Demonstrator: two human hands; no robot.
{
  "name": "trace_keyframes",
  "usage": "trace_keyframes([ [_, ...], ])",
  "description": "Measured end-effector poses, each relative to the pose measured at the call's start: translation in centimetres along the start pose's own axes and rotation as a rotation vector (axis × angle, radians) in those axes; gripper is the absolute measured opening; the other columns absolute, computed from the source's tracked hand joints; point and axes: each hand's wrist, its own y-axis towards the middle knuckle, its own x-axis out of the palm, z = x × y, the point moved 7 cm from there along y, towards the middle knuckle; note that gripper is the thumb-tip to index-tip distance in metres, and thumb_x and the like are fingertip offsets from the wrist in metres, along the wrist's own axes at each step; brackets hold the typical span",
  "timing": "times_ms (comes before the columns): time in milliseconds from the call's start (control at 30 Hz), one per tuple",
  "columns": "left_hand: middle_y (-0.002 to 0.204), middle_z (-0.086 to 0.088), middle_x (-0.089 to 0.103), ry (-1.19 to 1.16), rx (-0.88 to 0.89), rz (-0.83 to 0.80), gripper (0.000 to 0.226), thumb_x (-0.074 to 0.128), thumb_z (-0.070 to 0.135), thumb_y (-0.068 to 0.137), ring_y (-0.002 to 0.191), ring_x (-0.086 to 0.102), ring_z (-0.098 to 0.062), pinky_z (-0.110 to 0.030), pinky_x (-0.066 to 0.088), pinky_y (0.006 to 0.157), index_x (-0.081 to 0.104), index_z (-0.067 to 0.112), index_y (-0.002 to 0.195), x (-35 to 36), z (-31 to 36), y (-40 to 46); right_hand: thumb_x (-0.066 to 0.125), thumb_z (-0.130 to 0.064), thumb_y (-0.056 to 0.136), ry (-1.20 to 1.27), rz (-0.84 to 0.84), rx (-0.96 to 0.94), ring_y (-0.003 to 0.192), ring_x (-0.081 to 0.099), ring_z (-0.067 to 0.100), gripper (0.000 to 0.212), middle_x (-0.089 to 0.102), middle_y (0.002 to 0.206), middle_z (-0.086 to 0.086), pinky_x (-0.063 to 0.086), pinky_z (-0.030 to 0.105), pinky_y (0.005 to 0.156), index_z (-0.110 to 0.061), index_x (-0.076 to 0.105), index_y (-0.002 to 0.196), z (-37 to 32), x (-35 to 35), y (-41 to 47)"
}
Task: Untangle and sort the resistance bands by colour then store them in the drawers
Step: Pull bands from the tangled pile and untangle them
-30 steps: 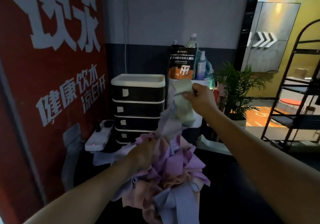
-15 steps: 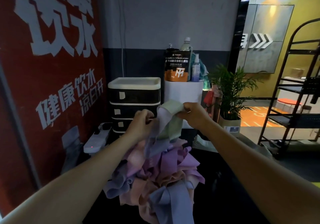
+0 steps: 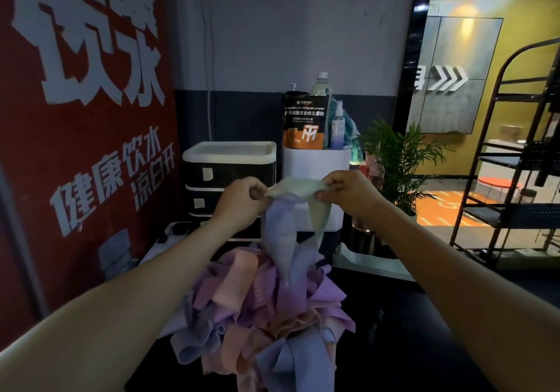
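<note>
A tangled heap of resistance bands [image 3: 260, 310] in purple, pink, peach and grey-blue lies on the dark tabletop in front of me. Above it I hold a pale green band [image 3: 298, 190] stretched between both hands. My left hand [image 3: 242, 197] pinches its left end and my right hand [image 3: 348, 191] pinches its right end. A pale lilac band [image 3: 280, 234] is looped through the green one and hangs down into the heap. Behind my hands stands a black drawer unit with a white top [image 3: 231, 154]; its drawers look closed.
A white bin [image 3: 316, 161] right of the drawers holds a black-orange pouch, bottles and a spray. A red wall with white lettering is on the left. A white power strip [image 3: 169, 234] lies by the drawers. A potted plant [image 3: 400, 161] and a black metal rack [image 3: 515, 161] stand to the right.
My left hand rose from the heap and took the green band's other end. Both hands have moved apart, stretching the green band out level with the lilac band hanging from it.
</note>
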Motion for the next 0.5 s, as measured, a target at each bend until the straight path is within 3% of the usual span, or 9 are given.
trace_keyframes([
  [100, 0.078, 0.005, 0.051, 0.214, 0.0, 0.077, 0.023, 0.067, 0.02, 0.08, 0.07, 0.051, -0.014, -0.034, 0.046, 0.07, 0.048, 0.024, 0.068, -1.8, 0.3, 0.2, 0.067, -0.003, 0.082, -0.038, -0.035, -0.008, 0.062, 0.047, 0.007, 0.014, 0.055, 0.071, 0.002, 0.041, 0.009, 0.055, 0.002, 0.066, 0.095, -0.5, -0.1, -0.1],
  [200, 0.093, -0.001, 0.045, 0.241, 0.016, 0.001, 0.027, 0.066, 0.023, 0.081, 0.072, 0.047, -0.013, -0.029, 0.043, 0.068, 0.044, 0.018, 0.066, -1.9, 0.7, 0.2, 0.064, -0.004, 0.084, -0.056, -0.048, -0.04, 0.065, 0.048, 0.007, 0.009, 0.056, 0.075, 0.002, 0.041, 0.015, 0.06, -0.003, 0.066, 0.093, -1.2, 0.0, -0.3],
  [300, 0.082, -0.011, 0.055, 0.082, -0.032, -0.152, 0.029, 0.062, 0.025, 0.082, 0.065, 0.047, -0.019, -0.031, 0.037, 0.059, 0.039, 0.017, 0.068, -0.4, 0.7, -0.3, 0.064, -0.003, 0.085, 0.018, 0.008, -0.064, 0.068, 0.051, 0.009, 0.005, 0.058, 0.073, 0.0, 0.043, 0.018, 0.065, -0.008, 0.064, 0.086, -1.5, -0.4, -0.4],
  [367, 0.074, -0.004, 0.048, -0.01, -0.071, -0.204, 0.026, 0.065, 0.021, 0.082, 0.063, 0.042, -0.014, -0.026, 0.034, 0.056, 0.04, 0.018, 0.077, 0.3, 0.6, -1.0, 0.065, -0.004, 0.084, 0.036, 0.036, -0.081, 0.068, 0.051, 0.008, 0.005, 0.058, 0.071, -0.002, 0.044, 0.02, 0.067, -0.009, 0.065, 0.084, -1.7, -0.6, -0.5],
  [467, 0.1, 0.001, 0.056, -0.281, -0.212, -0.298, 0.053, 0.082, 0.035, 0.065, 0.09, 0.056, -0.013, -0.026, 0.048, 0.076, 0.053, 0.018, 0.106, 0.6, -0.3, -1.6, 0.066, -0.005, 0.083, 0.0, 0.052, -0.107, 0.072, 0.052, 0.012, 0.004, 0.06, 0.076, 0.003, 0.045, 0.023, 0.069, -0.009, 0.066, 0.084, -1.7, -1.0, -0.6],
  [500, 0.103, 0.001, 0.059, -0.336, -0.23, -0.364, 0.058, 0.084, 0.041, 0.058, 0.095, 0.058, -0.013, -0.027, 0.049, 0.083, 0.059, 0.021, 0.106, 0.8, -0.4, -1.8, 0.066, -0.004, 0.083, -0.033, 0.052, -0.112, 0.073, 0.053, 0.012, 0.004, 0.061, 0.078, 0.005, 0.044, 0.021, 0.068, -0.008, 0.067, 0.085, -1.6, -1.3, -0.7],
])
